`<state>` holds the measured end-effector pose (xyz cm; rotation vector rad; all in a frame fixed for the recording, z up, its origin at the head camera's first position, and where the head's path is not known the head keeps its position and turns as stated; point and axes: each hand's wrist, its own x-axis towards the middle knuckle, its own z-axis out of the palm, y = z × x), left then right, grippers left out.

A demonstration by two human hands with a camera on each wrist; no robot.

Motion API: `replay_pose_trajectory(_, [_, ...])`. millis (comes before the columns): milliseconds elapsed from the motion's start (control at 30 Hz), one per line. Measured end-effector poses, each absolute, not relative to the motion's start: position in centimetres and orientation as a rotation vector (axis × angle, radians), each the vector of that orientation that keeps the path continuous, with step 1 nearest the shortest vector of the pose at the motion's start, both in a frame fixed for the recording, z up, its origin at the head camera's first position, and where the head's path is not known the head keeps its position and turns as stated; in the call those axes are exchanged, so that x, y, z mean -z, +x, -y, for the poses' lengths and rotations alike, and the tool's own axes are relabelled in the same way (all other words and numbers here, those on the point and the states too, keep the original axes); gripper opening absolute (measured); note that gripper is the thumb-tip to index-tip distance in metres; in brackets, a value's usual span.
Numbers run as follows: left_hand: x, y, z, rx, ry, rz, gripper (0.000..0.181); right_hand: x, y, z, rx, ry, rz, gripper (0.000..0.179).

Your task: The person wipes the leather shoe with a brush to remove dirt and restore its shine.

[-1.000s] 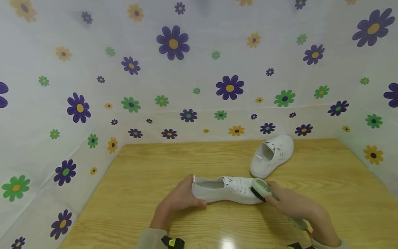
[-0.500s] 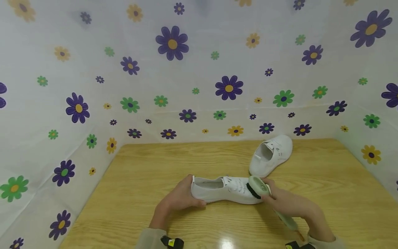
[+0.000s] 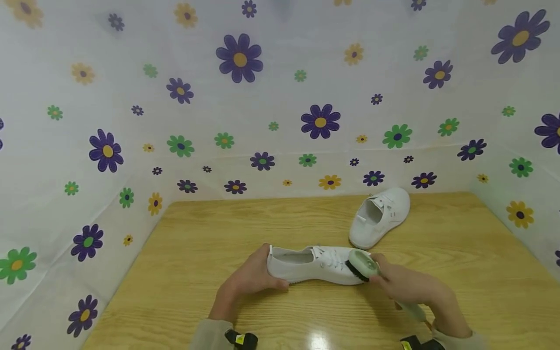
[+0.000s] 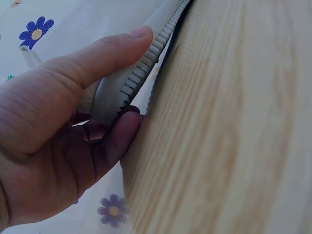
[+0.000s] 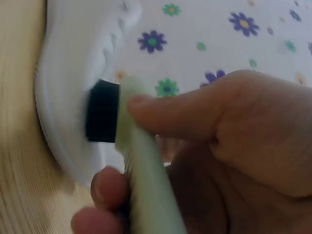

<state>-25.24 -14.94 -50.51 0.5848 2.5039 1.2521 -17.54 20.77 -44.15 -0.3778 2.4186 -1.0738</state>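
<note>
A white lace-up shoe (image 3: 302, 266) lies sideways across the table, heel to the left and toe to the right. My left hand (image 3: 253, 274) grips its heel; in the left wrist view the thumb lies along the ribbed sole edge (image 4: 141, 68) and the fingers curl beneath. My right hand (image 3: 404, 284) holds a pale green shoe brush (image 3: 364, 262) by its handle. Its dark bristles (image 5: 102, 112) touch the top of the toe, seen in the right wrist view. The handle's far end shows below the right hand.
A second white shoe (image 3: 380, 216) stands at the back right, close behind the first one's toe. The wooden table (image 3: 210, 228) meets a flower-printed white sheet (image 3: 280, 97) at the back and sides.
The brush in my right hand has shifted slightly left along the shoe's toe, and its head has tilted between frames. My left hand keeps its grip on the heel.
</note>
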Motion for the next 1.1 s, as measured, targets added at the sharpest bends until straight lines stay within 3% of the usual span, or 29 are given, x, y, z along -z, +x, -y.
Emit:
replay_pose_trajectory(167, [50.7, -25.2, 15.0, -1.253, 0.578, -2.516, 0.084, 44.4, -17.8, -21.7, 1.088, -0.27, -2.479, 0.049])
replay_pose_trajectory(433, [51.0, -25.3, 15.0, -1.264, 0.57, -2.496, 0.084, 44.3, -18.0, -21.5, 1.063, -0.454, -2.396, 0.06])
replay_pose_trajectory(633, [51.1, -25.5, 14.9, -1.255, 0.578, -2.505, 0.085, 44.6, -17.9, -23.6, 1.075, -0.298, -2.45, 0.051])
replay_pose_trajectory(1100, [50.9, -25.4, 14.7, -1.271, 0.577, -2.482, 0.083, 44.9, -18.3, -24.6, 1.13, -0.167, -2.404, 0.057])
